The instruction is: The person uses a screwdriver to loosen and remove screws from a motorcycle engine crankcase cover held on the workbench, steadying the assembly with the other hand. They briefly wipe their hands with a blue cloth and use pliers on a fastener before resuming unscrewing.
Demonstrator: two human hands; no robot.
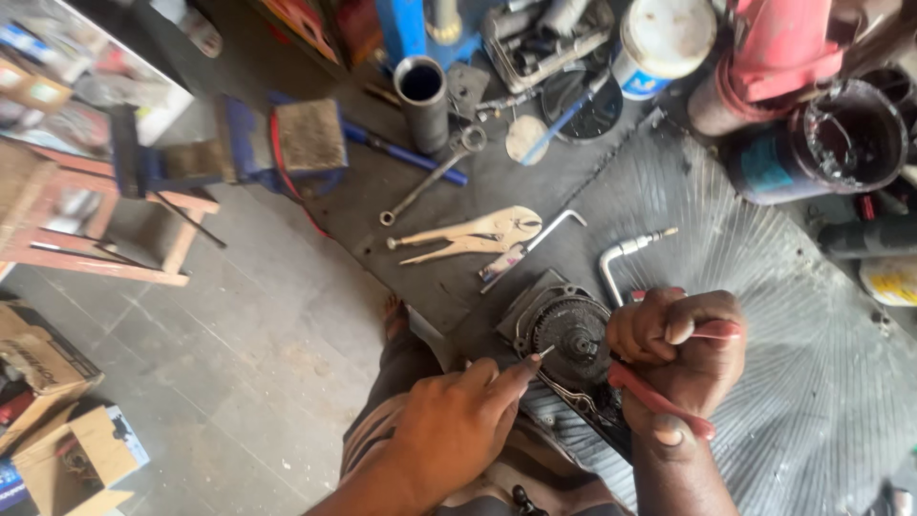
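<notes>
A dark, greasy round machine part with a toothed disc point(571, 336) sits at the near edge of the metal workbench point(783, 382). My right hand point(680, 346) is closed on red-handled pliers point(659, 397), whose jaws reach toward the part's centre. My left hand point(460, 420) pinches a thin metal pin or pointed tool, its tip touching the left rim of the disc.
Locking pliers point(468, 235), a bent hex key point(537, 241), an angled socket wrench point(623, 256) and a ring spanner point(432, 174) lie behind the part. A blue vise point(248, 145), a steel tube point(422, 97), a black oil can point(841, 143) and a white tub point(659, 43) stand further back. Cardboard boxes point(57, 420) sit on the floor.
</notes>
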